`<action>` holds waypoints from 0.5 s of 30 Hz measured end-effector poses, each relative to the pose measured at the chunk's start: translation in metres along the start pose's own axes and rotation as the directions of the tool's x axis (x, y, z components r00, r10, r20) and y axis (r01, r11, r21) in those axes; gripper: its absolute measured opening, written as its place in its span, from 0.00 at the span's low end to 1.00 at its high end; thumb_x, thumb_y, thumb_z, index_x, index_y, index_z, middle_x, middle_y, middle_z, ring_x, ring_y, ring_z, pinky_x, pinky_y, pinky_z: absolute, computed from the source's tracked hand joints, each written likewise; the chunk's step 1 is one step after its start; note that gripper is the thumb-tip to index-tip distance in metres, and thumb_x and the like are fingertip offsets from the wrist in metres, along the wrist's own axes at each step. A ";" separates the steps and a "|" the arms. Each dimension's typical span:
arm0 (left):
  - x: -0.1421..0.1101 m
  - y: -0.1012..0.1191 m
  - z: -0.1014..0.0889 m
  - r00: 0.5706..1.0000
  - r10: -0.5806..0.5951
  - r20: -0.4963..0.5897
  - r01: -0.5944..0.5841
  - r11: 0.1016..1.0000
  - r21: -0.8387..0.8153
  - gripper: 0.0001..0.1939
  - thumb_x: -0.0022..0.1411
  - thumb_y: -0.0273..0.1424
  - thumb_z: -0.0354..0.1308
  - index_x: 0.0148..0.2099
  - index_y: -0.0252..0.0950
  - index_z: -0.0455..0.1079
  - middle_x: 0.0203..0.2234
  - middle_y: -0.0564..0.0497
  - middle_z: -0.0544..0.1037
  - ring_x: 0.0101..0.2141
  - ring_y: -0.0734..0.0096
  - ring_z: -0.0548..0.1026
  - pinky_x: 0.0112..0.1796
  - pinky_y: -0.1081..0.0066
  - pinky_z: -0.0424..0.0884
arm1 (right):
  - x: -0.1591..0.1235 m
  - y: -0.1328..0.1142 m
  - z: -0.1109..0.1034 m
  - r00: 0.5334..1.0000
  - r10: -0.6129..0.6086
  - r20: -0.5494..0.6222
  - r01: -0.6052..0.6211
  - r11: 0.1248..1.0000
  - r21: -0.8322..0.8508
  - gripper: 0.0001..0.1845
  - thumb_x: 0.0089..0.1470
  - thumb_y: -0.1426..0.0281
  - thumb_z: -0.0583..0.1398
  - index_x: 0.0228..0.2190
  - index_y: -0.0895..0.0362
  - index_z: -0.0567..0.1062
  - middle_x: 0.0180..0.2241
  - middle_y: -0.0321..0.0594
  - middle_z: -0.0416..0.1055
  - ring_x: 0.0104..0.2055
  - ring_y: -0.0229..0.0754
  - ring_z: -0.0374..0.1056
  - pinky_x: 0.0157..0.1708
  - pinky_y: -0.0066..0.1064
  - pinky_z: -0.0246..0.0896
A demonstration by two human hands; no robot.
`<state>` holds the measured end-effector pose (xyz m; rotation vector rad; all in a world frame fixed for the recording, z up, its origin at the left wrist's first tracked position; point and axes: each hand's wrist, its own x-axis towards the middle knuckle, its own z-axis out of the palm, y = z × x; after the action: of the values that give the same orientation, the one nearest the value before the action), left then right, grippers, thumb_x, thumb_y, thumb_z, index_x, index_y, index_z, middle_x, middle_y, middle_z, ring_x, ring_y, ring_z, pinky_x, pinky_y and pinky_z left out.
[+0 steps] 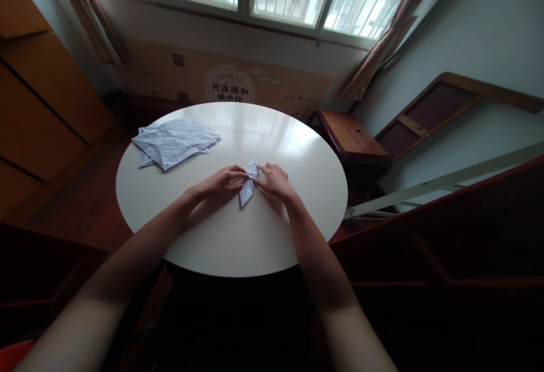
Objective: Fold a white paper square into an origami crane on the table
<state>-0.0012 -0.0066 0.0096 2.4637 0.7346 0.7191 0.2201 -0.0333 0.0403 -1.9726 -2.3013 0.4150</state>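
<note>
A narrow folded piece of white paper (247, 193), pointed at both ends, lies on the round white table (238, 247). My left hand (227, 179) is at its left edge, fingers bent together and gripping the paper near its middle. From the other side my right hand (274, 180) holds the right edge, its thumb and fingertips on the paper. Parts of the paper's middle are covered by my fingertips. Farther off to the left, a loose stack of creased white paper sheets (174, 139) rests on the same table.
Beyond the table's far right edge stands a wooden stool (351, 131). A printed banner (280, 86) runs along the wall under the barred windows. Orange-brown cabinets (42, 100) are on the left, and a pale metal rail (425, 193) slants at the right.
</note>
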 end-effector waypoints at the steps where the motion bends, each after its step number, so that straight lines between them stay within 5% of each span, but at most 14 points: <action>1: 0.000 -0.001 0.000 1.000 0.000 -0.001 0.000 1.000 -0.001 0.19 0.67 0.39 0.56 0.56 0.38 0.74 0.50 0.42 0.74 0.51 0.58 0.74 0.55 0.59 0.69 | 0.000 0.000 0.000 1.000 0.000 0.001 0.000 1.000 0.002 0.33 0.62 0.52 0.54 0.65 0.48 0.59 0.69 0.48 0.49 0.70 0.60 0.42 0.65 0.51 0.41; 15: -0.001 -0.005 0.002 1.000 -0.002 -0.002 0.002 1.000 0.004 0.19 0.66 0.39 0.56 0.56 0.38 0.74 0.51 0.42 0.74 0.51 0.59 0.74 0.55 0.61 0.69 | -0.001 0.000 0.000 1.000 -0.004 -0.006 0.003 1.000 -0.011 0.33 0.62 0.51 0.53 0.65 0.47 0.59 0.68 0.47 0.50 0.70 0.58 0.43 0.65 0.50 0.40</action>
<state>-0.0026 -0.0037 0.0052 2.4664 0.7395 0.7195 0.2203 -0.0344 0.0408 -1.9719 -2.3084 0.3961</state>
